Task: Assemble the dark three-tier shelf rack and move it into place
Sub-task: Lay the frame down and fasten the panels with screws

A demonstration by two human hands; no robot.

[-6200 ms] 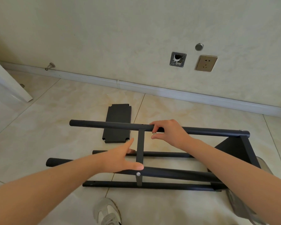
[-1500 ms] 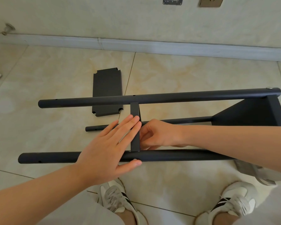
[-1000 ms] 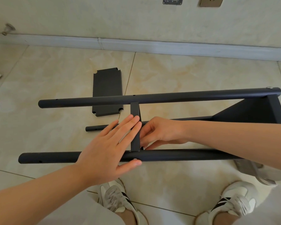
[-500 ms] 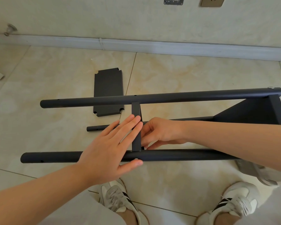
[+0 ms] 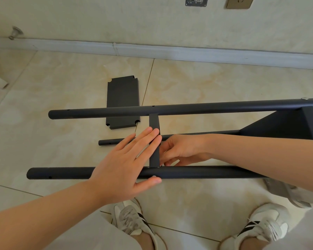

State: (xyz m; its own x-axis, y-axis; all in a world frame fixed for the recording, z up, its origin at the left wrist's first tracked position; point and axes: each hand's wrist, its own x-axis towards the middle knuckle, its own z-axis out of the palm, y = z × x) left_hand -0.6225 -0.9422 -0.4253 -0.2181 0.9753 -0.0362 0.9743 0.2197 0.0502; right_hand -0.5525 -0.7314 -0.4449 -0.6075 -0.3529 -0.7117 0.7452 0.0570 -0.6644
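Rack lies sideways on floor, poles running 9 to 3 o'clock. Left hand flat, fingers straight, on middle shelf. Right hand at shelf's 3 o'clock, fingers curled, grip unclear. Loose panel at 11 o'clock.

Your one head-worn camera looks forward and steeply down from close above your left hand and right hand, taking in your shoes at 6 o'clock, the rack across the middle, and the wall skirting at 12 o'clock.
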